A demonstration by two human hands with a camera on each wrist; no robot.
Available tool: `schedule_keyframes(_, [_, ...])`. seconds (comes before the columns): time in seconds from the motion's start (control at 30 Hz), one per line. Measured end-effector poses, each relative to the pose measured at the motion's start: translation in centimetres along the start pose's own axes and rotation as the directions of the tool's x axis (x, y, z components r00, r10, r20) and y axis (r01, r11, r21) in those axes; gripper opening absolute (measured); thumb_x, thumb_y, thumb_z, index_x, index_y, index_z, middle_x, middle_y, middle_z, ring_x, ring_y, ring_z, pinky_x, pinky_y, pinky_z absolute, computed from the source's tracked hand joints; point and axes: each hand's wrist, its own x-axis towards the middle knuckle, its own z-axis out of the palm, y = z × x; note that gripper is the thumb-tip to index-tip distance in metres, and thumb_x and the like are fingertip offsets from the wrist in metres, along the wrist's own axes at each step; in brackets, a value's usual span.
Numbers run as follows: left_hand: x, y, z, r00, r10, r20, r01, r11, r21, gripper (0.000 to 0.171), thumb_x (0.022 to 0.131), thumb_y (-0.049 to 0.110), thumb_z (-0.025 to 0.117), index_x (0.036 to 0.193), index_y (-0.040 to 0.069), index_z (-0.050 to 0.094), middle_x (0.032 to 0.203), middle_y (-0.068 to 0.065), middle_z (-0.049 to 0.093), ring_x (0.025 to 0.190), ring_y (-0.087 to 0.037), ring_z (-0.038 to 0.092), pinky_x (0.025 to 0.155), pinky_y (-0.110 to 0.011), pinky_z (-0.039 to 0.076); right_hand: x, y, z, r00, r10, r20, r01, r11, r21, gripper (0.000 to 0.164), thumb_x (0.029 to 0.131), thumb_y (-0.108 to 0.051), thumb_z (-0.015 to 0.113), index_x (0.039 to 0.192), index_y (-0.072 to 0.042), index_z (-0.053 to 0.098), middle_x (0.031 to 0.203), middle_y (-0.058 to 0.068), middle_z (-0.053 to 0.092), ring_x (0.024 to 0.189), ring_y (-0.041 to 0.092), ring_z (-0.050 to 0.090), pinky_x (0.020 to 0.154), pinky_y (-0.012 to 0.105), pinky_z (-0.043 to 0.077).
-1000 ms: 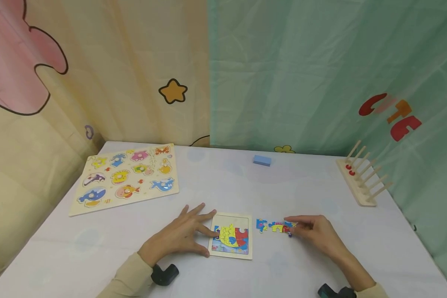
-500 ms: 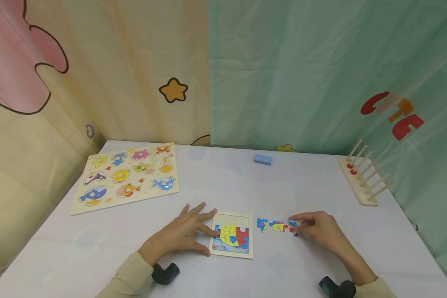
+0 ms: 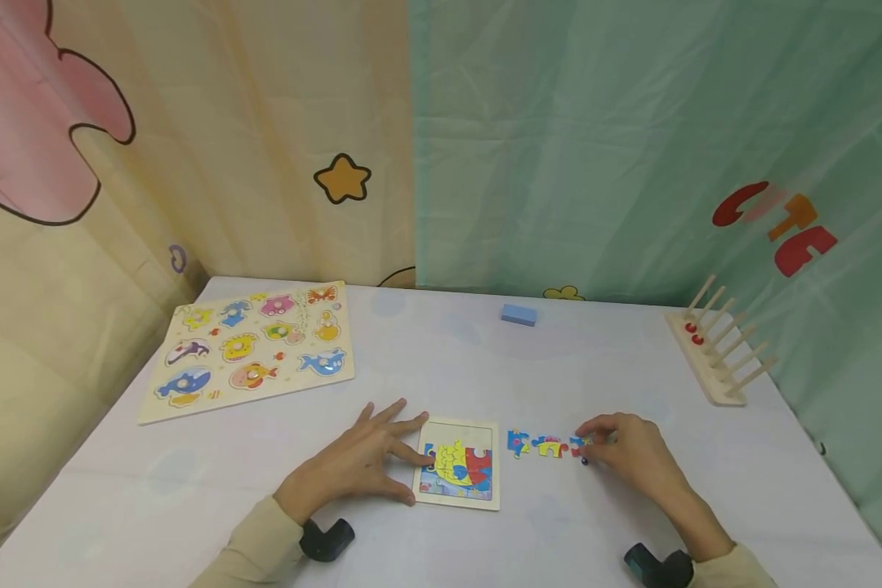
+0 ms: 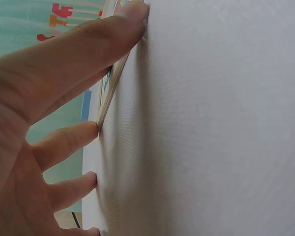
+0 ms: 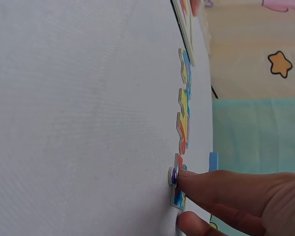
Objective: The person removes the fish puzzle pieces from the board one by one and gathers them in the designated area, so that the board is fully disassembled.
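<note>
With fingers spread, my left hand (image 3: 363, 461) rests on the left side of a small wooden jigsaw tray (image 3: 496, 469), one fingertip on its pieces. A yellow and red fish picture fills the tray's lower part; bare board shows above. In the left wrist view the thumb (image 4: 98, 39) touches down beside the tray's edge. My right hand (image 3: 632, 457) pinches a red and blue puzzle piece (image 5: 178, 196) on the table, partly hidden by its fingers. A small purple and white round bit (image 5: 173, 175) shows by the thumb. Left of it lie a yellow-red piece (image 3: 550, 446) and a blue piece (image 3: 518, 443).
A large sea-animal peg puzzle board (image 3: 265, 388) lies at the back left. Toward the back is a blue block (image 3: 518, 315). A wooden peg stand (image 3: 709, 367) with red beads stands at the right edge. Curtains (image 3: 559, 147) hang behind the table.
My right hand has shifted slightly right with its puzzle piece, opening a gap to the yellow-red piece. My left hand and the tray have stayed in place.
</note>
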Motion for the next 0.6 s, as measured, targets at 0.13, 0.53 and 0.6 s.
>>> schedule_keyframes(0.13, [0.01, 0.01, 0.00, 1.000, -0.006, 0.002, 0.006, 1.000, -0.006, 0.051, 0.064, 0.042, 0.089, 0.112, 0.030, 0.076, 0.150, -0.005, 0.045, 0.146, -0.041, 0.020, 0.108, -0.074, 0.010, -0.06, 0.00, -0.01, 1.000, 0.023, 0.005, -0.023, 1.000, -0.007, 0.018, 0.075, -0.017, 0.078, 0.093, -0.015, 0.077, 0.077, -0.003, 0.058, 0.073, 0.016, 0.049, 0.059, 0.030, 0.039])
schedule_keyframes(0.53, [-0.01, 0.00, 0.08, 1.000, 0.000, -0.005, 0.000, 1.000, -0.001, 0.050, 0.064, 0.042, 0.089, 0.111, 0.030, 0.076, 0.150, -0.004, 0.045, 0.146, -0.041, 0.020, 0.108, -0.074, 0.011, -0.21, 0.12, -0.29, 0.999, 0.010, 0.037, -0.009, 1.000, -0.015, 0.020, 0.081, -0.021, 0.075, 0.100, -0.014, 0.075, 0.079, -0.004, 0.059, 0.070, 0.016, 0.049, 0.055, 0.030, 0.038])
schedule_keyframes(0.6, [-0.01, -0.01, 0.06, 1.000, 0.002, -0.004, -0.002, 1.000, 0.001, 0.050, 0.064, 0.042, 0.089, 0.111, 0.030, 0.076, 0.150, -0.004, 0.045, 0.146, -0.041, 0.020, 0.108, -0.074, 0.011, -0.27, 0.10, -0.34, 1.000, 0.006, 0.030, -0.005, 1.000, -0.025, 0.022, 0.082, -0.022, 0.076, 0.102, -0.013, 0.074, 0.078, -0.004, 0.060, 0.070, 0.015, 0.050, 0.054, 0.030, 0.039])
